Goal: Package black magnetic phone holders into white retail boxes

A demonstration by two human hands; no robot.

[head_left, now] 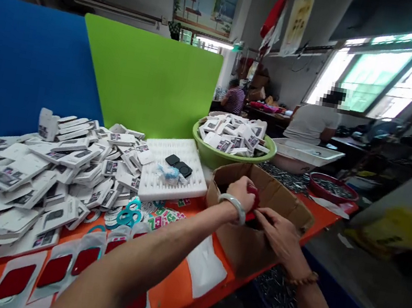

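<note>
Both my hands reach into the open cardboard box (242,253) at the table's right side. My left hand (242,191), with a pale bangle at its wrist, is closed around a dark red item (253,197) whose full shape is hidden. From the right, my right hand (277,233) meets the lower edge of that item, fingertips pressed close together. The box's contents are mostly out of sight. To the left of it, flat red rounded pads (54,271) lie in clear plastic sleeves in a row. A stack of white sleeves (205,268) lies before the box.
A heap of small white boxes (26,175) covers the left of the orange table (174,286). Behind are a white foam tray (175,148) with black pads and a green basin (197,134) of white boxes. A blue crate (346,306) stands below right. Two people sit farther back.
</note>
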